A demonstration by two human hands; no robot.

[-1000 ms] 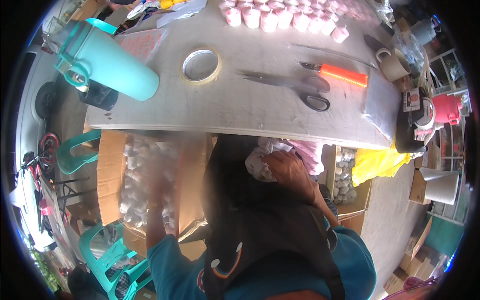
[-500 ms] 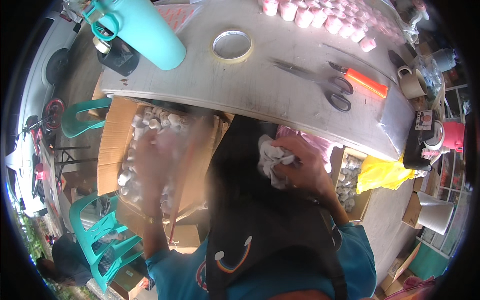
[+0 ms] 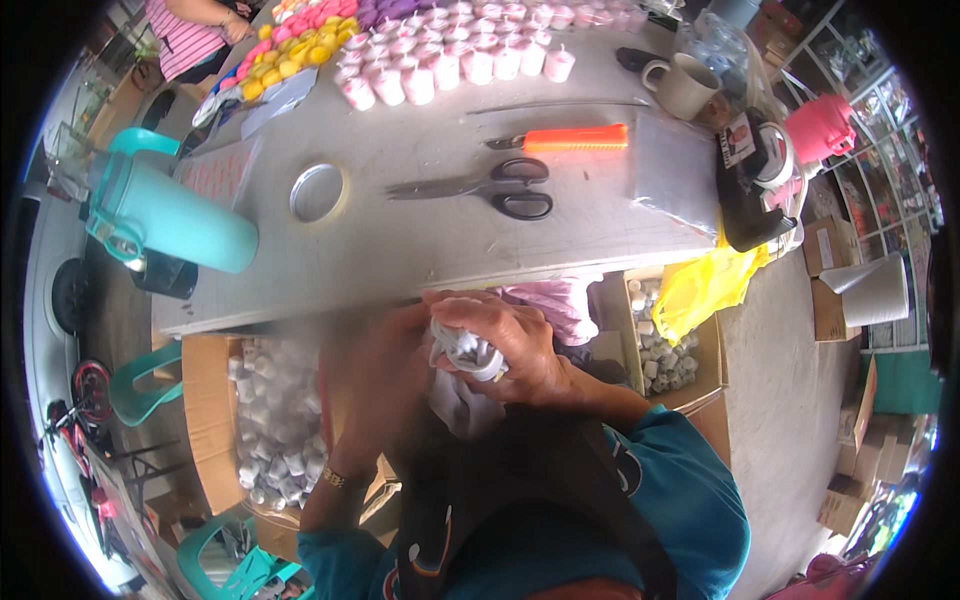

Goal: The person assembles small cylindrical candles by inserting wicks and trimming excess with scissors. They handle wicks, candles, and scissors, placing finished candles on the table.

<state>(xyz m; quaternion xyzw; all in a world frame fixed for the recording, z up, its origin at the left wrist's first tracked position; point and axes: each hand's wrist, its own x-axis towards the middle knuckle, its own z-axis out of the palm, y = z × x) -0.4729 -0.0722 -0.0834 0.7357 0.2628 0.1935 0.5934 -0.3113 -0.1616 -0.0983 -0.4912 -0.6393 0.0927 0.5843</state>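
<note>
Person's right hand [image 3: 525,350] clutches white cloth [image 3: 462,338] off near edge of table [image 3: 400,242], blurred left hand [image 3: 398,338] beside it, can't tell grip, forearm [image 3: 350,440] blocking right edge of carton [image 3: 208,420], scissors [image 3: 468,186] mid-table, pink candles [image 3: 476,66] toward far edge.

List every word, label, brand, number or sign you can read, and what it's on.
Sheet: red print, too blurred to read.
Photo card: slanted lettering, too small to read with certainty.
Elsewhere: no legible text that I can make out.
</note>
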